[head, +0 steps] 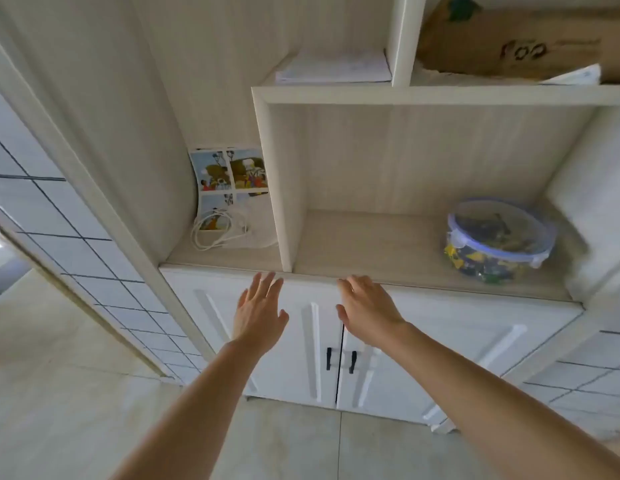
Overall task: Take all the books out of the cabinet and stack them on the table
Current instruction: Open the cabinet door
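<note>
A pale wooden cabinet (398, 95) fills the view, with open shelves above two shut white doors (291, 341). A thin picture book (229, 181) leans curled against the back of the left niche. A flat white book or stack of papers (336, 69) lies on the upper shelf. My left hand (258, 311) and my right hand (365, 308) are both stretched out in front of the doors, just below the shelf's front edge, fingers apart and holding nothing. No table is in view.
A white cable (215, 233) lies coiled in front of the picture book. A round clear tub with a blue-rimmed lid (498, 237) holds small coloured pieces on the middle shelf. A cardboard box (509, 43) sits top right. Black door handles (339, 360) are below my hands.
</note>
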Action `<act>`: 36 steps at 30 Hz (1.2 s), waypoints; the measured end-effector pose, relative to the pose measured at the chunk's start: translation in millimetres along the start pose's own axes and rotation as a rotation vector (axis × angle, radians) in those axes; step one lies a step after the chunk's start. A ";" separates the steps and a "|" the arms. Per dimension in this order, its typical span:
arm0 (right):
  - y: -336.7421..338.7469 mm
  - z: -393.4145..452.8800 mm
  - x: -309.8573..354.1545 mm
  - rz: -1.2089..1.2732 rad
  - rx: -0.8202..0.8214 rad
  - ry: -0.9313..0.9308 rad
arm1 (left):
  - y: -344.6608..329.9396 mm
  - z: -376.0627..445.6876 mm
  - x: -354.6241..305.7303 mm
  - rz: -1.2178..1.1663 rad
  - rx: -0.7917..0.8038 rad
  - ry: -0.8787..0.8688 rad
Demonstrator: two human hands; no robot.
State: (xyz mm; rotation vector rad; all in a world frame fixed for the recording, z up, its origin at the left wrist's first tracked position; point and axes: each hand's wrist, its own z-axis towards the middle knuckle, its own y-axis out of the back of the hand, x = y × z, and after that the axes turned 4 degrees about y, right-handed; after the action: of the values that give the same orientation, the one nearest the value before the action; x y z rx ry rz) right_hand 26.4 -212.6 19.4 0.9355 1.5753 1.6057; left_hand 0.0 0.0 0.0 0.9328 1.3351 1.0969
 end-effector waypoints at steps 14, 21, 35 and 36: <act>-26.9 25.3 -0.3 0.043 0.043 0.029 | -38.3 19.7 9.0 0.006 0.051 0.076; -18.9 11.4 8.1 0.060 0.091 0.062 | -38.4 8.8 21.6 0.105 0.018 -0.006; -1.3 10.6 43.4 0.664 0.506 0.190 | -34.2 -71.1 68.7 -0.022 -0.041 -0.141; -8.0 8.2 48.9 0.720 0.562 0.195 | -32.9 -75.1 67.7 -0.100 -0.087 -0.107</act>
State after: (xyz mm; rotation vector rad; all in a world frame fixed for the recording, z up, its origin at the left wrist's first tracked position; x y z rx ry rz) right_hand 8.9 -166.1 12.7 1.8554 2.0167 1.7714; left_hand -77.3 50.2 -53.1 0.8403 1.2239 1.0067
